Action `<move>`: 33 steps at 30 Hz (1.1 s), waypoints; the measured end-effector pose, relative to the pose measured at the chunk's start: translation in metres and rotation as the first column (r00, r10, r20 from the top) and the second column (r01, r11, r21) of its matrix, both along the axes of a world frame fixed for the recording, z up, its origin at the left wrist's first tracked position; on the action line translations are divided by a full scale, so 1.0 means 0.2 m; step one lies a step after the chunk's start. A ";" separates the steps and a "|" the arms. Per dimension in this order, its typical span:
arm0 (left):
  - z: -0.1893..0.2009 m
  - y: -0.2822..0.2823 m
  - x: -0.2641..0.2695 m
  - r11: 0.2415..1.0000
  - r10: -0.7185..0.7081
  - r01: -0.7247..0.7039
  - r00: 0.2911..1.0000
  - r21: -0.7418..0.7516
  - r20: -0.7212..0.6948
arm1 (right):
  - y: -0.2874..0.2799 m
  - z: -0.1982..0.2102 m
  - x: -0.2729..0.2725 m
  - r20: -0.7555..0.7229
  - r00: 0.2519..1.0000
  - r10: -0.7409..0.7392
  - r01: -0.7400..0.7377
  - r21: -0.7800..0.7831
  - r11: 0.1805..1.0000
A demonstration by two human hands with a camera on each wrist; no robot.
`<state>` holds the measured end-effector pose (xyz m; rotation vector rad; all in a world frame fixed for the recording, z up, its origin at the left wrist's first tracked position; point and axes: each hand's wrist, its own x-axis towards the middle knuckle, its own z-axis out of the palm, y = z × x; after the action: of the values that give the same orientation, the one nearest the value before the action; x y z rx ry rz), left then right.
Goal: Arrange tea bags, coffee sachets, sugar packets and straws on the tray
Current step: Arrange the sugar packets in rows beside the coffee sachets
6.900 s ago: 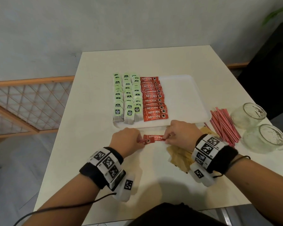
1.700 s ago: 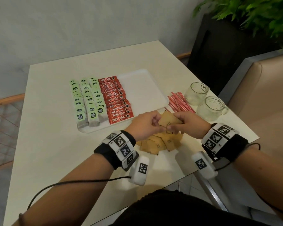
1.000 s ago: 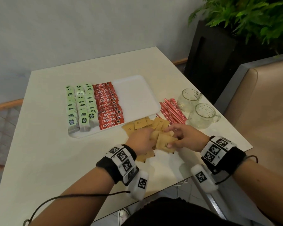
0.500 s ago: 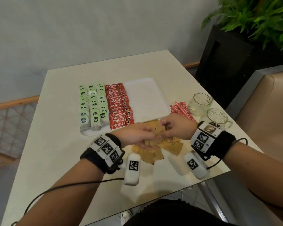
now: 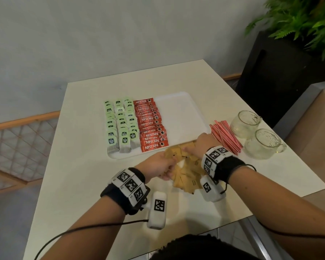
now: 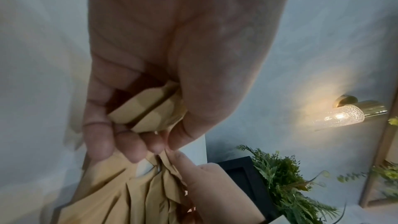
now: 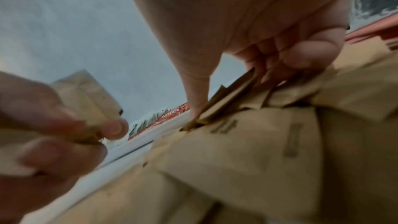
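A white tray [image 5: 184, 117] holds rows of green tea bags [image 5: 120, 126] on its left and a column of red coffee sachets [image 5: 151, 126] beside them; its right half is bare. Brown sugar packets [image 5: 186, 175] lie heaped on the table just in front of the tray. My left hand [image 5: 162, 164] grips a small stack of sugar packets [image 6: 148, 110] between thumb and fingers. My right hand [image 5: 201, 145] is over the heap, pinching one sugar packet [image 7: 228, 101] up off it. Red-and-white straws [image 5: 225, 136] lie right of the tray.
Two empty glass cups [image 5: 245, 124] [image 5: 263, 145] stand right of the straws near the table's right edge. A beige seat [image 5: 315, 117] and a black planter with a fern [image 5: 281, 59] lie beyond that edge. A wall runs behind the table.
Both hands have shifted a little over the sugar heap. The left hand keeps its packets, and the right hand has reached further into the heap near the tray's front edge. The head view has swung.
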<state>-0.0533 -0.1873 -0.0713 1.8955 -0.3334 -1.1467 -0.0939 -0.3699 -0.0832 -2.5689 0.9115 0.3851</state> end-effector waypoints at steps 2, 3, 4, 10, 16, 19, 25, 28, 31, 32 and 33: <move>0.00 0.00 0.00 0.998 0.042 -0.042 0.999 -0.042 -0.006 | -0.01 0.00 -0.01 -0.005 1.000 -0.004 0.004 0.038 0.999; -0.01 0.00 0.00 0.997 0.057 -0.056 0.998 -0.057 0.003 | -0.02 -0.01 -0.02 -0.012 1.000 0.007 -0.006 0.067 0.998; -0.02 0.00 0.01 0.995 0.075 -0.073 0.997 -0.073 0.015 | -0.04 -0.01 -0.03 -0.010 1.000 0.018 -0.017 0.099 0.995; -0.05 -0.01 0.03 0.944 0.213 -0.188 0.975 -0.270 0.069 | -0.11 0.00 -0.11 0.271 0.962 -0.010 -0.059 0.245 0.968; 0.02 -0.11 0.02 0.870 0.234 -0.289 0.955 -0.400 -0.180 | -0.04 0.19 -0.13 0.367 0.926 -0.089 -0.213 0.703 0.678; 0.05 -0.16 0.02 0.831 0.181 -0.345 0.909 -0.437 -0.375 | -0.01 0.24 -0.11 0.349 0.933 -0.088 -0.240 0.785 0.571; 0.08 -0.15 0.06 0.737 0.243 -0.500 0.824 -0.455 -0.512 | 0.00 0.28 -0.07 0.420 0.888 -0.187 -0.220 0.746 0.629; 0.09 -0.15 0.08 0.699 0.265 -0.546 0.798 -0.462 -0.542 | 0.00 0.28 -0.05 0.431 0.861 -0.269 -0.199 0.774 0.602; 0.09 -0.15 0.09 0.656 0.260 -0.587 0.766 -0.475 -0.588 | 0.00 0.29 -0.02 0.422 0.859 -0.289 -0.193 0.791 0.581; 0.10 -0.15 0.10 0.638 0.262 -0.605 0.752 -0.476 -0.604 | 0.00 0.29 -0.01 0.413 0.860 -0.298 -0.187 0.800 0.570; 0.10 -0.15 0.11 0.621 0.269 -0.625 0.737 -0.473 -0.620 | 0.00 0.29 0.00 0.403 0.862 -0.308 -0.180 0.811 0.556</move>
<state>-0.0322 -0.2182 -0.0520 0.9079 0.0660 -0.9280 -0.0934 -0.3695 -0.0257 -1.5797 0.4347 0.0517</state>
